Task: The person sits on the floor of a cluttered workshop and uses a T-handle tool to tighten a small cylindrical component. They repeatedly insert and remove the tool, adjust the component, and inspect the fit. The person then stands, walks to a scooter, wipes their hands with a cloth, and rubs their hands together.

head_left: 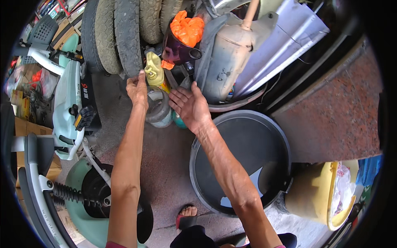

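Note:
Both my arms reach forward over the floor. My left hand point(137, 90) is by the foot of the tyres, fingers curled and thumb pointing up; whatever it may hold is hidden. My right hand point(191, 106) is open, palm turned up and fingers spread toward the left. Between the hands stands a clear plastic container point(159, 111), its rim close to my right fingertips; I cannot tell whether they touch. Just beyond it is a yellow jug point(153, 69). A teal round object point(178, 120) shows partly beside my right hand.
Several worn tyres point(128, 37) line the back. A dark bucket with an orange bag point(187, 29), a metal muffler point(233, 53) and grey panels stand behind. A black tub point(197, 177) holding dark liquid is beneath my right forearm. A pale-green scooter point(66, 107) stands left, a yellow bin point(308, 194) right.

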The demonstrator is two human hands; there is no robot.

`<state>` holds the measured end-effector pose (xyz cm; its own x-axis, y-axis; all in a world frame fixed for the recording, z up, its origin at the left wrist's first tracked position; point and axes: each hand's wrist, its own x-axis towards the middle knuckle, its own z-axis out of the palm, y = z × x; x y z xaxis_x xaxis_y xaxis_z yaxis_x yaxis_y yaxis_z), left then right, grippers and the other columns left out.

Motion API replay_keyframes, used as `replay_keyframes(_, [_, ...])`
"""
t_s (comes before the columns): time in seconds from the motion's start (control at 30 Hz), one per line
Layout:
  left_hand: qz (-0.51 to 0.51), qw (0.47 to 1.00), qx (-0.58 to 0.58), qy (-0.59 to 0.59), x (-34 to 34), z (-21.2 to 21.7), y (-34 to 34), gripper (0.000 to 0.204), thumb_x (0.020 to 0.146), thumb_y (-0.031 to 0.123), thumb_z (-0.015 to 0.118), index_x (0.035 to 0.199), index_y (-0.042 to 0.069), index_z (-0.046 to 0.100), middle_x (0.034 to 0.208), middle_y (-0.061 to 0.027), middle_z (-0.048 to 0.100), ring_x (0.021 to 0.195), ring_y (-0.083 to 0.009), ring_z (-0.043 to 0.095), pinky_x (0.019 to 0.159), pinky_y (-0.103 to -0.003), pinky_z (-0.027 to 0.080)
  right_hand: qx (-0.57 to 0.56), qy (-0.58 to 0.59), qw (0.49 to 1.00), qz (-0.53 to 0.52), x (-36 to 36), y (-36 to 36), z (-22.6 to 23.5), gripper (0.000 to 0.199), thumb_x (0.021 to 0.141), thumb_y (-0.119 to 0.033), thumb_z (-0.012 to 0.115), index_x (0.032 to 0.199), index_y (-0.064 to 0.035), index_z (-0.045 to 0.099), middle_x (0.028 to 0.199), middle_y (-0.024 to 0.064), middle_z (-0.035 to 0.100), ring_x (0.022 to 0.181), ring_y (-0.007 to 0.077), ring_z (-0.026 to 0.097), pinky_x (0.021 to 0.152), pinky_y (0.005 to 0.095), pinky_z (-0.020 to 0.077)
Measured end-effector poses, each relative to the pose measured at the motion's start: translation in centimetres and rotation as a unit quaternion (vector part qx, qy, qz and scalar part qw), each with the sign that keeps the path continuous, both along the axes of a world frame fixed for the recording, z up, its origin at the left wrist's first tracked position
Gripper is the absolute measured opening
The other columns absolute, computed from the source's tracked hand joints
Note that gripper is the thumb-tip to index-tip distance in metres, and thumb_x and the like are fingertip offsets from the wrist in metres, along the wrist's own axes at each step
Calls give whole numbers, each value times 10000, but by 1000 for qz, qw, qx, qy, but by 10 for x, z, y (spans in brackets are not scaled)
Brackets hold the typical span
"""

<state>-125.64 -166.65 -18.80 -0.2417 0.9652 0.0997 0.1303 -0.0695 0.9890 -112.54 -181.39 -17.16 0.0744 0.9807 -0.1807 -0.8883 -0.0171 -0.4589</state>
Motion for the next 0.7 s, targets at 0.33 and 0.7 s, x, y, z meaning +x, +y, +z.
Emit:
replay_keyframes(0.33, [-10,991,-86,-104,10,-19,33,495,738,335,813,963,-39,580,885,-110,616,788,-179,566,730,-301,479,3,90,996,2,-25,111,-22,898,927,-584,361,1425,117,102,1492,261,188,1387,331,234,1153,425,167])
replay_keyframes(0.7, [-22,988,-100,-118,9,-15,27,475,766,359,789,951,-8,553,896,-97,598,830,-162,563,755,-291,478,48,186,981,36,-24,115,-27,926,914,-553,438,1393,167,106,1458,314,192,1374,382,227,1159,439,171])
